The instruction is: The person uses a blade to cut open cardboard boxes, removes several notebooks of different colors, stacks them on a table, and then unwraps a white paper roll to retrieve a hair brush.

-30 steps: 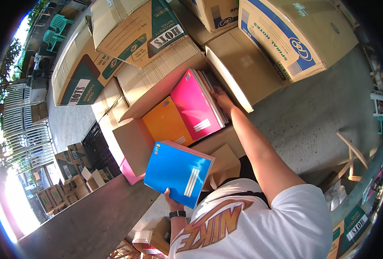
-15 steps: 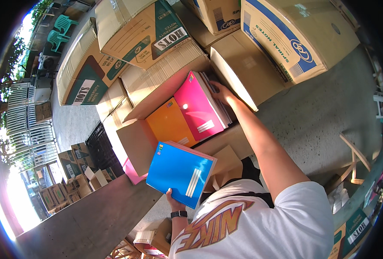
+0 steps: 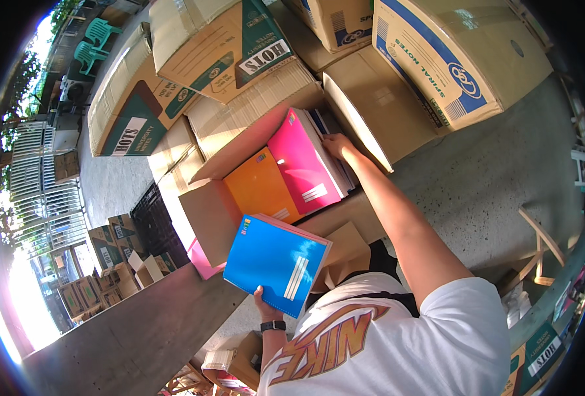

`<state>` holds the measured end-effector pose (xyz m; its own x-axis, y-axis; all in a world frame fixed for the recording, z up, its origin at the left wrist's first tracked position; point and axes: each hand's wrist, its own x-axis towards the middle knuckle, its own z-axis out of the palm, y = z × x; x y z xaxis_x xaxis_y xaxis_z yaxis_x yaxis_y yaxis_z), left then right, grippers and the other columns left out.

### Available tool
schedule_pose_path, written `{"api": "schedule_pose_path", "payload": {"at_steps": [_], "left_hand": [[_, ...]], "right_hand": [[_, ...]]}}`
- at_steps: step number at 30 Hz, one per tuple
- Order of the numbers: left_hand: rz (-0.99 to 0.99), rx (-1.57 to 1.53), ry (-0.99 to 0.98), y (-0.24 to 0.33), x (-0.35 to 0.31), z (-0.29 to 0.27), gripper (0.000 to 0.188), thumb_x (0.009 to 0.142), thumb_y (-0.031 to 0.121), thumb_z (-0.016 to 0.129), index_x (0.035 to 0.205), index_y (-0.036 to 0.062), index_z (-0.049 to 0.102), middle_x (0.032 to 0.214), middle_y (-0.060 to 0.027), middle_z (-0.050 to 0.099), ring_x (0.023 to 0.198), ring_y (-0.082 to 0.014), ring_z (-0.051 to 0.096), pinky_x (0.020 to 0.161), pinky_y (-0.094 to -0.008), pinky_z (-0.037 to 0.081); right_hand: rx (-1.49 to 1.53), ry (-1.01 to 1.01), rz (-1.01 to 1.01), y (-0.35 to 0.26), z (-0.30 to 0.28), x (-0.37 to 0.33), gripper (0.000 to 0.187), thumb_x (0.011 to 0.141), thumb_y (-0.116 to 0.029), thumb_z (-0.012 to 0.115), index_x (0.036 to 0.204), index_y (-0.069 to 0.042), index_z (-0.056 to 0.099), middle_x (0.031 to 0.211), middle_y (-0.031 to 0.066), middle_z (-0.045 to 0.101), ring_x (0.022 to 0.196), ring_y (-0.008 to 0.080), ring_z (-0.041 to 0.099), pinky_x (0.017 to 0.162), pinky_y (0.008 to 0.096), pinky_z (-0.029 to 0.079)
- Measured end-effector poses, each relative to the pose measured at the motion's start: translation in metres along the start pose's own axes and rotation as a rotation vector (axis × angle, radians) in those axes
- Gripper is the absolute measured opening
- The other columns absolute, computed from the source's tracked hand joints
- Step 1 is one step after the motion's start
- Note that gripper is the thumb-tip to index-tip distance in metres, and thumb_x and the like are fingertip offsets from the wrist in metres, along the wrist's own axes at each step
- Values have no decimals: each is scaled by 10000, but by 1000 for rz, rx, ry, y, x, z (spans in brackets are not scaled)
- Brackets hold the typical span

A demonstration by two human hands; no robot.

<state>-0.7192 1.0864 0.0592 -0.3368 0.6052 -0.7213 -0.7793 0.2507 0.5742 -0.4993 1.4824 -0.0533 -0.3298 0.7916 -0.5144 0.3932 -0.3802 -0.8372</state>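
Note:
A stack of notebooks with a blue cover (image 3: 273,264) on top is in my left hand (image 3: 266,306), thumb over the lower edge and the other fingers hidden beneath. In front of me an open cardboard box (image 3: 207,211) holds notebooks in two piles. An orange notebook (image 3: 256,188) tops the left pile and a pink notebook (image 3: 309,162) tops the right one. My right hand (image 3: 337,146) is inside the box at the right side of the pink pile, its bent fingers closed on the notebook edges there. Their tips are partly hidden.
Closed cartons (image 3: 223,56) are stacked beyond the open box, with a large blue-marked carton (image 3: 461,63) at far right. The box's right flap (image 3: 358,119) stands out beside my forearm. A grey ledge (image 3: 141,323) runs along the lower left. More cartons (image 3: 81,297) stand farther left.
My right hand has drawn back slightly along the pink pile's right side, and its fingers have curled in. My left hand and the blue-topped stack stay nearly still.

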Motion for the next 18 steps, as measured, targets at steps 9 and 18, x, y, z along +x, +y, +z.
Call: {"api": "schedule_pose_path", "payload": {"at_steps": [9, 18], "left_hand": [[26, -40, 0, -2, 2, 2, 716, 686, 360, 608, 1255, 19, 339, 1196, -142, 459, 1058, -315, 479, 871, -435, 428], [56, -72, 50, -8, 2, -3, 692, 682, 340, 615, 1239, 16, 361, 1172, -140, 477, 1046, -306, 486, 864, -427, 432]], "right_hand": [[512, 1, 41, 21, 15, 7, 757, 740, -549, 596, 1180, 53, 467, 1093, 188, 568, 1057, 234, 505, 921, 321, 371], [115, 44, 86, -2, -2, -12, 676, 700, -379, 713, 1145, 61, 456, 999, 183, 596, 921, 219, 575, 789, 325, 454]]}}
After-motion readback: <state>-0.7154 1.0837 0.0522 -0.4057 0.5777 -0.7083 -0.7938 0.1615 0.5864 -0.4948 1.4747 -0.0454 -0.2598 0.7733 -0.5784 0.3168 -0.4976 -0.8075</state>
